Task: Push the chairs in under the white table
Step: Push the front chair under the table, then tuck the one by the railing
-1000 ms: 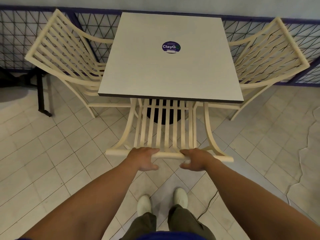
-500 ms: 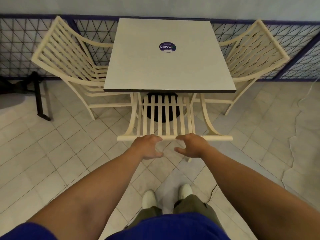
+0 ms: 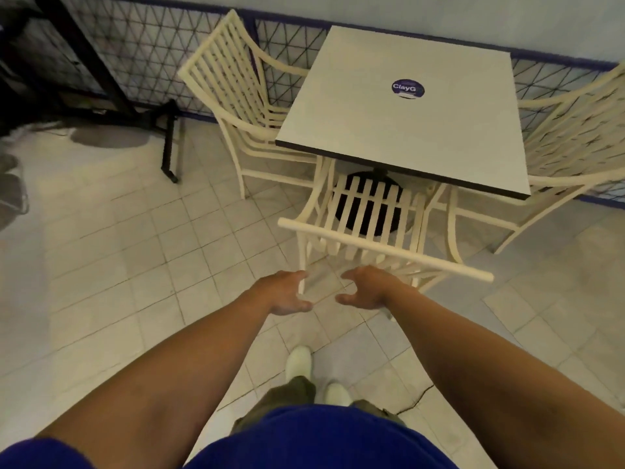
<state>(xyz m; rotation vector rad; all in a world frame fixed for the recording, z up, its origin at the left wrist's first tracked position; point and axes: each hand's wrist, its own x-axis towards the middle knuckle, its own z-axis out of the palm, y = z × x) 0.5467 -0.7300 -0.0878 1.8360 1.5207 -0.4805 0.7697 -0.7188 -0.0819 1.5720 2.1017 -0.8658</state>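
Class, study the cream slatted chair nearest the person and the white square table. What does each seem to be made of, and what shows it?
Cream slatted chair: probably painted metal or moulded plastic; thin curved slats, round top rail, smooth uniform matt coat. White square table: likely laminate board; flat matt pale top with a thin dark edge band.

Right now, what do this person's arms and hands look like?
Two bare forearms. A short blue sleeve shows on the left arm only. The left hand and right hand wear no gloves; neither wrist shows a watch or band.
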